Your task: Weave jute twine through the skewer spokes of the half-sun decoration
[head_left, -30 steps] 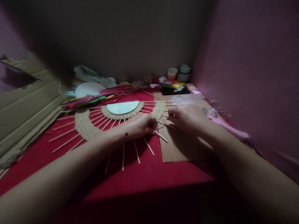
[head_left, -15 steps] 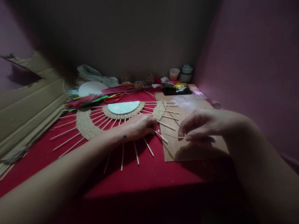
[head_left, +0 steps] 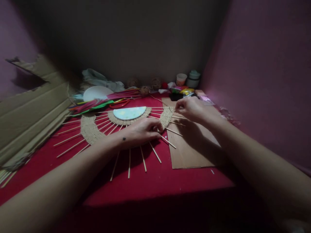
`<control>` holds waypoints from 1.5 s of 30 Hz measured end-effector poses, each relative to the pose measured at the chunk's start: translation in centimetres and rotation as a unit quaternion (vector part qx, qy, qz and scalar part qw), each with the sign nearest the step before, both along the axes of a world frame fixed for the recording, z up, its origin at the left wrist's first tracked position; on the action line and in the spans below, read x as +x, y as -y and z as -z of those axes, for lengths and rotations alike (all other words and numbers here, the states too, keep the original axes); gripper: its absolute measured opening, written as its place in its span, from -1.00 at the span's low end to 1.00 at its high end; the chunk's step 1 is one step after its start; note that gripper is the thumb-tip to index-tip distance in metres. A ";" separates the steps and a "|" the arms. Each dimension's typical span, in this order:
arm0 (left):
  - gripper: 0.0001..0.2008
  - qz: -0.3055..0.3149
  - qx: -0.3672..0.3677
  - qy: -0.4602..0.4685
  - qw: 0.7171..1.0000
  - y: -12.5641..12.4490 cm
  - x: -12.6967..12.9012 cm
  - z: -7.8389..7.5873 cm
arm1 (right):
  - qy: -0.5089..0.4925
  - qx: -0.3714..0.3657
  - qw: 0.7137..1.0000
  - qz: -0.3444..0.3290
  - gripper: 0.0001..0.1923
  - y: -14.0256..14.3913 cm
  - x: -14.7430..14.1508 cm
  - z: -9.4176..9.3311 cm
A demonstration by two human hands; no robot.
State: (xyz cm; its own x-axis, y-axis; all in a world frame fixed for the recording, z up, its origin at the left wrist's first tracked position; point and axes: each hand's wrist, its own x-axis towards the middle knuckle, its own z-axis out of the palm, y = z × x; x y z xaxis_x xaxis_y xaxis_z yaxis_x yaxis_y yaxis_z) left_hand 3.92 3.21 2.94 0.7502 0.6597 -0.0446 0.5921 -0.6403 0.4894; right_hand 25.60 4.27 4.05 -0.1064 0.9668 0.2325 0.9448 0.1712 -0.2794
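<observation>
A half-round weaving of thin wooden sticks and twine lies on the red cloth, its sticks fanning out from a pale blue half-disc (head_left: 130, 112). The outer woven band (head_left: 89, 131) is partly covered by my left hand (head_left: 143, 129), which rests across it with fingers curled closed on its edge. My right hand (head_left: 188, 108) is at the upper right end of the band, beside the stick tips, fingers pinched together. Twine (head_left: 159, 99) runs from a ball at the back to that end; the bit inside my right fingers is hardly visible.
Under the right sticks lies a brown board (head_left: 194, 152). Cardboard (head_left: 29, 119) leans at the left. Along the back are red-handled scissors (head_left: 120, 103), a white plate (head_left: 97, 93), twine balls (head_left: 145, 90), a paper cup (head_left: 181, 79) and a lidded jar (head_left: 193, 78).
My right hand has moved up and away from me, from over the board with the twine pulled out to the band's far right end. My left hand stays nearly in place.
</observation>
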 end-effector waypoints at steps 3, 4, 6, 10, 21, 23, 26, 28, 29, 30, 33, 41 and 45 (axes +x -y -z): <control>-0.82 -0.107 0.054 -0.012 0.993 -0.2 -0.4 -0.4 | -0.010 0.015 0.999 -0.031 -0.83 -1.6 -0.6 1.0; -0.82 -0.122 0.070 -0.030 0.990 -0.5 -0.5 -0.3 | -0.009 0.013 0.999 -0.040 -0.84 -2.1 -0.8 1.4; -0.82 -0.124 0.092 -0.069 0.986 -1.2 -0.9 0.1 | 0.003 0.003 0.998 -0.055 -0.85 -2.8 -1.2 2.2; -0.80 -0.098 0.138 -0.092 0.981 -2.3 -1.7 0.8 | 0.023 0.012 0.998 -0.050 -0.82 -2.8 -1.7 3.4; -0.81 -0.075 0.143 -0.069 0.985 -1.8 -1.9 0.7 | 0.088 0.008 0.996 -0.027 -0.77 -1.8 -2.2 3.7; -0.77 -0.145 0.193 -0.084 0.967 -2.8 -2.8 0.8 | 0.095 0.000 0.995 -0.024 -0.76 -1.6 -2.3 3.6; -0.66 -0.221 0.216 -0.123 0.943 -4.4 -4.6 0.8 | 0.104 -0.004 0.995 -0.014 -0.74 -1.4 -2.4 3.6; -0.63 -0.218 0.211 -0.146 0.942 -5.0 -5.4 0.7 | 0.110 0.001 0.994 -0.011 -0.73 -1.2 -2.4 3.8; -0.62 -0.204 0.206 -0.155 0.944 -5.1 -5.7 0.6 | 0.112 0.003 0.994 -0.012 -0.73 -1.2 -2.4 3.9; -0.62 -0.188 0.201 -0.161 0.948 -5.0 -5.7 0.5 | 0.112 0.006 0.994 -0.014 -0.73 -1.2 -2.3 4.0; -0.68 -0.166 0.191 -0.177 0.951 -4.4 -5.4 0.2 | 0.110 0.016 0.994 -0.023 -0.72 -1.3 -2.0 4.3; -0.59 -0.221 0.137 -0.226 0.939 -3.6 -8.4 -1.5 | 0.105 0.000 0.994 -0.027 -0.73 -1.1 -1.8 4.1; -0.58 -0.236 0.105 -0.225 0.939 -3.8 -10.5 -1.0 | 0.107 0.001 0.994 -0.025 -0.75 -0.7 -1.9 3.6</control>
